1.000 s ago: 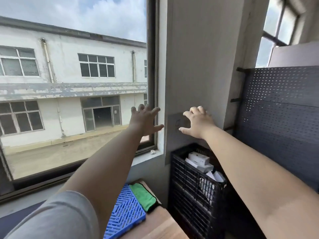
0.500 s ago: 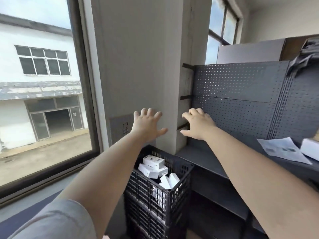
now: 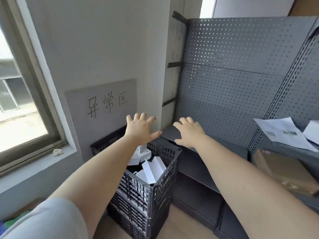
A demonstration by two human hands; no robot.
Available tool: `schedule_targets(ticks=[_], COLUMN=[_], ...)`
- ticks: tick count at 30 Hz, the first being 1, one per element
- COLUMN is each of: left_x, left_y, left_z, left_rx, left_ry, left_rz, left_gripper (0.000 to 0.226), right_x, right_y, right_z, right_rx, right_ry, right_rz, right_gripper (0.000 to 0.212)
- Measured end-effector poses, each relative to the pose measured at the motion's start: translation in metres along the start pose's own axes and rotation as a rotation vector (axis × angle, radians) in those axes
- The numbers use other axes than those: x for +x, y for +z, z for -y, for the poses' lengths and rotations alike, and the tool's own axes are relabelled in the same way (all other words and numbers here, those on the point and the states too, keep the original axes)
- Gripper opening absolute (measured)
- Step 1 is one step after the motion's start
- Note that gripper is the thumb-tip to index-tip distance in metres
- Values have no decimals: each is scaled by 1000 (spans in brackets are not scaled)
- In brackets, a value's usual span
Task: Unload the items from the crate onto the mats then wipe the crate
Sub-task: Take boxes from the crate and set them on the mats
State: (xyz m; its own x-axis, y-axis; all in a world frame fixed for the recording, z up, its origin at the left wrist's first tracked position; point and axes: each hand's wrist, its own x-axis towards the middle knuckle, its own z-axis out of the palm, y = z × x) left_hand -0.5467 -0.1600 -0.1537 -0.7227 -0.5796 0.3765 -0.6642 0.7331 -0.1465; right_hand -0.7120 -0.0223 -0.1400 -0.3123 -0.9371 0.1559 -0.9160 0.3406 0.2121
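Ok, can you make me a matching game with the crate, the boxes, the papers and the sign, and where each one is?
Things:
1. crate
2. boxes
3. papers
4. sign

Places:
A. on the wall
B. on the grey shelf
C. on the floor by the shelf
D. inside the crate

Pairs: 1-C, 2-D, 3-B, 4-A

The black crate [image 3: 146, 190] stands wedged between the grey wall [image 3: 96, 49] and the shelf unit [image 3: 198, 163]; only its open top, crowded with white boxes [image 3: 151, 167], offers a way in.
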Motion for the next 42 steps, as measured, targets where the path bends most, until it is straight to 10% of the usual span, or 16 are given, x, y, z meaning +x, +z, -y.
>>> schedule_targets(ticks=[11, 42], left_x=[-2, 4], left_y=[148, 270], left_z=[1, -66], left_rx=[-107, 14], left_ry=[-158, -785], left_rz=[238, 606], left_gripper=[73, 74], right_x=[62, 225], right_y=[137, 278], right_z=[31, 32], right_rx=[131, 549], right_ry=[-109, -551], right_rz=[249, 491], right_gripper=[69, 72])
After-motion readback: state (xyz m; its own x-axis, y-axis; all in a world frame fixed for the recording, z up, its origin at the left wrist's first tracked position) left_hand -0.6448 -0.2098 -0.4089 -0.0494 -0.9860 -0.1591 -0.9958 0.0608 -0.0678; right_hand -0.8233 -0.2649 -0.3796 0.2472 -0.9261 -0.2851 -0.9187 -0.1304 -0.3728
